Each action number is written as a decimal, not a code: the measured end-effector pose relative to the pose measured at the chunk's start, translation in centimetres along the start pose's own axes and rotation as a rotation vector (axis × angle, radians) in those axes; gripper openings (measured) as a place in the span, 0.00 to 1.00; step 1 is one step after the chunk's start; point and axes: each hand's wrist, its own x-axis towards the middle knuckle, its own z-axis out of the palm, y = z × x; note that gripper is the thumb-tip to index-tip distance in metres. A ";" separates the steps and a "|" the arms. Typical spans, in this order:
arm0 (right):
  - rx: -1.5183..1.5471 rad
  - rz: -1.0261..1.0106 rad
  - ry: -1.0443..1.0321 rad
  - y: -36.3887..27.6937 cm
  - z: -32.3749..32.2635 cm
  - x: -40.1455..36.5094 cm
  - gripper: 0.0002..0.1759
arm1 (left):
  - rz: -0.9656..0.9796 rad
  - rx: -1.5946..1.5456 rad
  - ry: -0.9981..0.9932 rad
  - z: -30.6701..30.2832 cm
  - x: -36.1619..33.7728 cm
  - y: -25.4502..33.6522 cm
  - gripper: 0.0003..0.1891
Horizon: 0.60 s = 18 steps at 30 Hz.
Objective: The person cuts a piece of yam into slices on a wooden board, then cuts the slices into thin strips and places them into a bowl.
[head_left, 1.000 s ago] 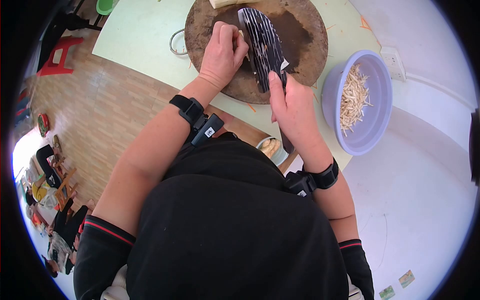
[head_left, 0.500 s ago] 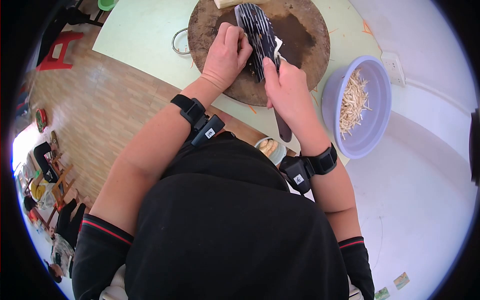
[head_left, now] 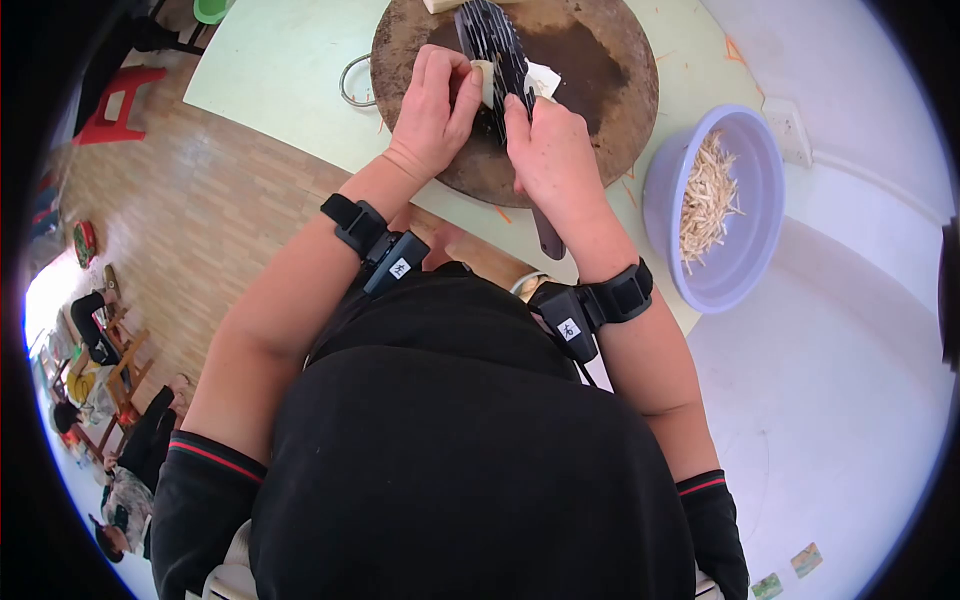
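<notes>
My right hand [head_left: 545,150] grips a dark cleaver [head_left: 490,40] whose blade carries pale streaks; its handle end [head_left: 548,240] sticks out below my wrist. The blade lies over the round wooden chopping board [head_left: 610,70]. Just left of the blade, my left hand [head_left: 430,110] pinches a pale piece of food [head_left: 485,82] against it. Another pale slice [head_left: 544,78] lies right of the blade, at my right fingertips. Both wrists wear black straps with small devices.
A lilac basin [head_left: 745,260] with pale shredded strips [head_left: 705,195] stands right of the board on the light green table [head_left: 280,70]. A metal ring [head_left: 348,85] lies left of the board. A red stool [head_left: 115,100] and seated people [head_left: 110,440] are on the wooden floor at left.
The cleaver and my right hand have moved up and left across the board, toward my left hand. My left fingers now hold a pale piece against the blade.
</notes>
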 end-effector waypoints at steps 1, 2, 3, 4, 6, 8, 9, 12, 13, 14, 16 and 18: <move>0.006 -0.009 0.014 0.0 0.1 -0.1 0.23 | 0.013 -0.002 -0.007 0.0 0.0 0.1 0.07; 0.009 -0.019 0.029 0.0 0.1 -0.2 0.23 | 0.026 -0.005 -0.013 -0.1 -0.1 0.2 0.05; 0.011 -0.017 0.031 0.0 0.2 -0.2 0.23 | 0.027 -0.006 -0.016 0.0 -0.1 0.2 0.05; 0.012 -0.022 0.034 0.0 0.2 -0.2 0.23 | 0.014 -0.002 -0.027 0.1 -0.1 0.1 0.05; 0.011 -0.026 0.038 0.1 0.3 -0.2 0.23 | 0.002 0.000 -0.037 0.3 -0.2 -0.1 0.05; 0.029 -0.027 0.027 0.2 0.4 -0.2 0.22 | 0.007 0.017 -0.039 0.4 -0.2 -0.2 0.06; 0.029 -0.029 0.029 0.2 0.3 -0.3 0.22 | 0.010 0.017 -0.037 0.3 -0.3 -0.3 0.06; 0.075 -0.053 0.015 0.1 -1.0 -1.2 0.23 | 0.065 0.047 -0.034 0.4 -0.2 -0.6 0.06; 0.150 0.018 -0.016 -0.6 -2.1 -2.0 0.23 | 0.066 0.045 -0.031 0.4 -0.2 -0.6 0.06; 0.224 0.087 -0.048 -0.9 -2.8 -2.7 0.23 | 0.067 0.043 -0.027 0.4 -0.3 -0.6 0.06; 0.267 0.069 -0.033 -0.5 -3.7 -3.8 0.23 | 0.040 0.048 -0.028 0.4 -0.4 -0.5 0.06; 0.311 0.051 -0.016 -0.5 -4.6 -4.8 0.23 | 0.014 0.051 -0.030 0.5 -0.4 -0.3 0.06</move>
